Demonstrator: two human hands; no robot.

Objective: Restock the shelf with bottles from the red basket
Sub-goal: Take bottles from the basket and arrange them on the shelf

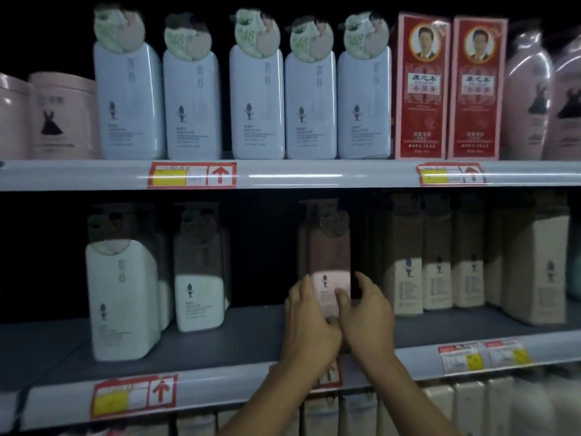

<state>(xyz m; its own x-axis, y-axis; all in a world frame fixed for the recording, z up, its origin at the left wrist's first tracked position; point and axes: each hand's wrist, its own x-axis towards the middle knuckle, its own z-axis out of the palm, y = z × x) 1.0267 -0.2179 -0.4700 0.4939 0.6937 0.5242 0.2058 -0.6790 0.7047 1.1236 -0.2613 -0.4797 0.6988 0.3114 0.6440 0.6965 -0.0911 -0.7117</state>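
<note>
A pale pink bottle [330,253] stands upright on the middle shelf [245,335], deep in shadow. My left hand [309,325] wraps its left side low down. On the right side, my right hand [366,313] grips it, with a thumb across the label. Both hands touch the bottle near its base. Two white bottles [121,297] of the same shape stand further left on this shelf. The red basket is out of view.
The upper shelf [283,174] carries several white pump bottles [256,102], two red boxes [423,89] and pink bottles at both ends. Beige cartons [437,262] fill the middle shelf to the right. A dark gap lies between the white bottles and the pink one.
</note>
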